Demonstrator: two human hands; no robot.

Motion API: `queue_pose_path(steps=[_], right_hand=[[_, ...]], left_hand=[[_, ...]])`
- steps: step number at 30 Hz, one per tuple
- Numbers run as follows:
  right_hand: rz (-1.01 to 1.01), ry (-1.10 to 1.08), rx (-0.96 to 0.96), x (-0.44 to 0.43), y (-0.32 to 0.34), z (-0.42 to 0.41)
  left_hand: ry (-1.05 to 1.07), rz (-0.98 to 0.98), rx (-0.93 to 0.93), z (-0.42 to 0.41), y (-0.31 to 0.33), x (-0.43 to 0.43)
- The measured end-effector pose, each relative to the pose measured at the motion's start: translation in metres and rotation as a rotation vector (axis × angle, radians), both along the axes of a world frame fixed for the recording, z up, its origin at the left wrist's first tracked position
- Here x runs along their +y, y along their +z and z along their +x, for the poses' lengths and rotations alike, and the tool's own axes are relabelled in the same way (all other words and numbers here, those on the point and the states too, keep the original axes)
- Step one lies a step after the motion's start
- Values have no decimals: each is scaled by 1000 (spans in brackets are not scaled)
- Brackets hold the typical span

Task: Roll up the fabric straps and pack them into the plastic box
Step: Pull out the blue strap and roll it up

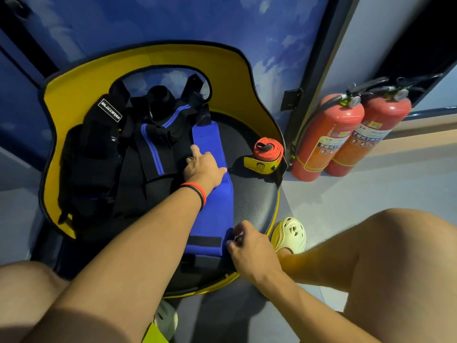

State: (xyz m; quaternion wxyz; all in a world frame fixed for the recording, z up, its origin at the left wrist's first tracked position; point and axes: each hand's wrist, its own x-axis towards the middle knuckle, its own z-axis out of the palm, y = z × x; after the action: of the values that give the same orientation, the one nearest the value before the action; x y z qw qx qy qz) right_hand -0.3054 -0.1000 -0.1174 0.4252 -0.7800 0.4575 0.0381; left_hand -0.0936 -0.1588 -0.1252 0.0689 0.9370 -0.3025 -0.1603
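left hand (203,167) lies flat, fingers loose, on the blue strap (217,209) on the seat (254,194), right hand (249,248) pinching its near end.

Two red fire extinguishers (329,134) side by side near doorframe (319,70) — cream clog (291,233) beside yellow-backed seat (252,199).

We note bare seat (249,194) between blue strap (217,211) and rolled orange strap (268,148); black strap pile (99,157) crowds the left.

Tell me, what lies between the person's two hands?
Head view: the blue strap lies flat from left hand to right hand, crossed by a black patch near the right.
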Motion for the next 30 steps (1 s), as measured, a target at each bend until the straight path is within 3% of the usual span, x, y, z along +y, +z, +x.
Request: queue_pose_path(steps=[3, 8, 12, 16, 22, 30], right_hand=[[27, -8, -32, -4, -5, 4], [-34, -47, -104, -9, -11, 10], [-26, -16, -82, -14, -12, 12], [18, -6, -97, -15, -12, 13], [108, -21, -172, -17, -1, 11], [127, 9, -195, -12, -1, 8]], left_hand=[[125, -179, 57, -1, -10, 8], [420, -484, 349, 7, -3, 31], [362, -419, 416, -6, 5, 77], [172, -292, 380, -34, 8, 113], [111, -305, 275, -57, 2, 122], [31, -104, 226, -67, -3, 122]])
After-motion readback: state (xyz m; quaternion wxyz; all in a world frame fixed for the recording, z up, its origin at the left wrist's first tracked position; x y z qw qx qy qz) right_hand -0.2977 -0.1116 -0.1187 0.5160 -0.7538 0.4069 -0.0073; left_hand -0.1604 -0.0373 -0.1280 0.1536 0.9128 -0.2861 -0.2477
